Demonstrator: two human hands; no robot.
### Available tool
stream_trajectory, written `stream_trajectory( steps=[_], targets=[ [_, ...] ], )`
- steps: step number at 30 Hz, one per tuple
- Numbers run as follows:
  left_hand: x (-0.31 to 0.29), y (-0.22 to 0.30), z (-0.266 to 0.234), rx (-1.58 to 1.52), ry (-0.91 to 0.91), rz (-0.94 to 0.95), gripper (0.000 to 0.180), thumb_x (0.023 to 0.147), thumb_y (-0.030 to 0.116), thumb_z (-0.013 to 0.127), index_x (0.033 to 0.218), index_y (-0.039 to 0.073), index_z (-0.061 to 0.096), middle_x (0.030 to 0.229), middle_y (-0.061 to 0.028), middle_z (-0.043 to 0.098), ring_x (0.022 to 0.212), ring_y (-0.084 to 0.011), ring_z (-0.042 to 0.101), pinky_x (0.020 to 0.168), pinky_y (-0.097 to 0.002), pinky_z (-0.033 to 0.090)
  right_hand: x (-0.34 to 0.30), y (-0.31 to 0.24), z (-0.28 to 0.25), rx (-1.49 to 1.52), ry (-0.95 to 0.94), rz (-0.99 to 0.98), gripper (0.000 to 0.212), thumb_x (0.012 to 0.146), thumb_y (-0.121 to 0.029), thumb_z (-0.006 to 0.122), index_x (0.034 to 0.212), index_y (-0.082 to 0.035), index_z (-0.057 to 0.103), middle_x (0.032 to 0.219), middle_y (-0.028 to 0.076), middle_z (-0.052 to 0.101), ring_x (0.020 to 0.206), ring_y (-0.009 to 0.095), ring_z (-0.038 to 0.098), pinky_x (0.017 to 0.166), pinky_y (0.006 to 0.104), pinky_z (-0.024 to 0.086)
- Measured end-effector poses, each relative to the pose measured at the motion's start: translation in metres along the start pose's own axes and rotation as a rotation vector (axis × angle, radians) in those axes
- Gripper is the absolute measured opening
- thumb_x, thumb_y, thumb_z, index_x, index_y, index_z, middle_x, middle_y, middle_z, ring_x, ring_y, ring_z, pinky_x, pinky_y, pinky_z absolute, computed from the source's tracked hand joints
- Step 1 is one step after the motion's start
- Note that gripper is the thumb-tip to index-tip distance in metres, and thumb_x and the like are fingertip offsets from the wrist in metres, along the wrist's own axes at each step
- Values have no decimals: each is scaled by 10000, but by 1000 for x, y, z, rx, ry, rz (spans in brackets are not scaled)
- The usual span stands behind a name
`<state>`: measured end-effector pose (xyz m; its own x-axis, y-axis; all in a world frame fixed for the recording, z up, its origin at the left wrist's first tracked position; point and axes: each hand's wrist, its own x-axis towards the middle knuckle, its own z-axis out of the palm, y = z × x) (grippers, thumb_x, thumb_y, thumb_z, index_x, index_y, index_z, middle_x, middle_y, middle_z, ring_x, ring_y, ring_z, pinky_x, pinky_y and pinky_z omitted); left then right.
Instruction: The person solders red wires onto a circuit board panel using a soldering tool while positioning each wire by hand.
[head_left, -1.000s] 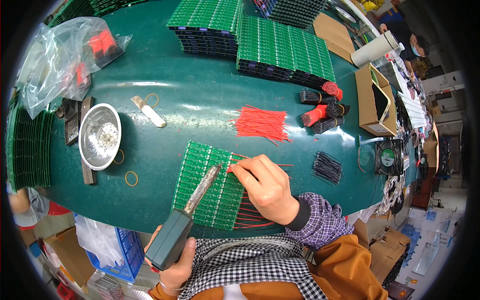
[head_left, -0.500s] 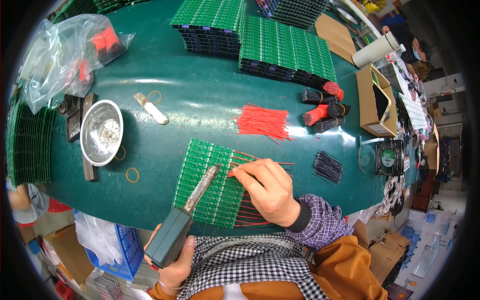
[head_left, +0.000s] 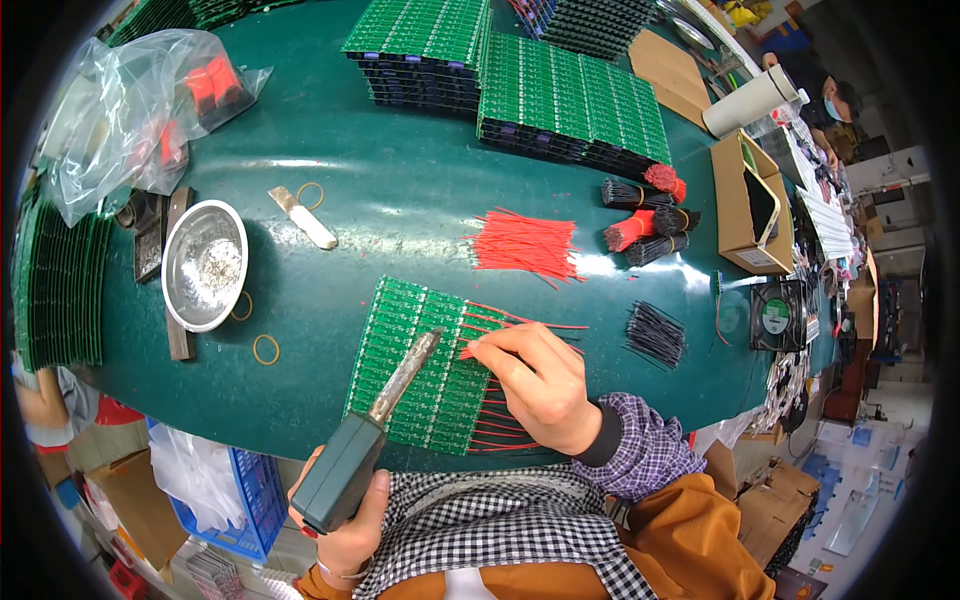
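A green circuit board panel (head_left: 395,330) lies flat on the table in front of me, with red wires (head_left: 500,433) sticking out along its right edge. My left hand (head_left: 366,525) is wrapped round the dark green handle of a soldering iron (head_left: 345,468). The iron's worn metal tip slants up over the middle of the panel; whether it touches is unclear. My right hand (head_left: 545,390) pinches a red wire (head_left: 466,351) at the panel's right edge, its fingers closed. Beyond the panel lies a pile of loose red wires (head_left: 525,245), and black wires (head_left: 656,334) lie to the right.
Stacked green boards (head_left: 575,95) stand at the back. Left are a white bowl (head_left: 236,215), a plastic bag (head_left: 110,115) and a white stick (head_left: 312,227). Right are bundled wires (head_left: 630,232), a cardboard box (head_left: 735,235), a small fan (head_left: 778,316) and a bottle (head_left: 745,103).
Almost nothing differs. The fingertips of my right hand have shifted very slightly at the panel's edge, while the soldering iron stays over the panel.
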<state>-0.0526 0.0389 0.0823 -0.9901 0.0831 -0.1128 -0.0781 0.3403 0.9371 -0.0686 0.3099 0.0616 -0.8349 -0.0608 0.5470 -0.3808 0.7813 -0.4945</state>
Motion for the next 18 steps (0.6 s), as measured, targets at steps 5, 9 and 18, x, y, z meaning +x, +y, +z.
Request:
stream_trajectory(
  steps=[5, 9, 18],
  targets=[
    [-2, -6, -1, 21, -14, -4, 312, 765, 67, 831, 1030, -63, 731, 907, -147, 700, 729, -228, 674, 649, -331, 529, -3, 1, 3, -39, -3, 11, 328, 700, 66, 736, 1026, 26, 725, 935, 129, 715, 775, 276, 703, 669, 360, 574],
    [0, -6, 0, 40, -25, 29, 289, 754, 62, 832, 998, -54, 730, 897, -144, 694, 721, -234, 674, 647, -334, 533, -2, 1, 3, -56, -6, 20, 314, 705, 59, 736, 1017, 22, 726, 927, 122, 715, 769, 269, 700, 662, 355, 569],
    [2, -4, 2, 43, -63, 26, 283, 748, 57, 826, 991, -55, 735, 877, -149, 690, 704, -244, 676, 623, -341, 528, -1, -1, 3, -137, -36, -3, 249, 746, -11, 736, 994, 11, 735, 934, 106, 714, 773, 248, 697, 655, 348, 559]
  ],
)
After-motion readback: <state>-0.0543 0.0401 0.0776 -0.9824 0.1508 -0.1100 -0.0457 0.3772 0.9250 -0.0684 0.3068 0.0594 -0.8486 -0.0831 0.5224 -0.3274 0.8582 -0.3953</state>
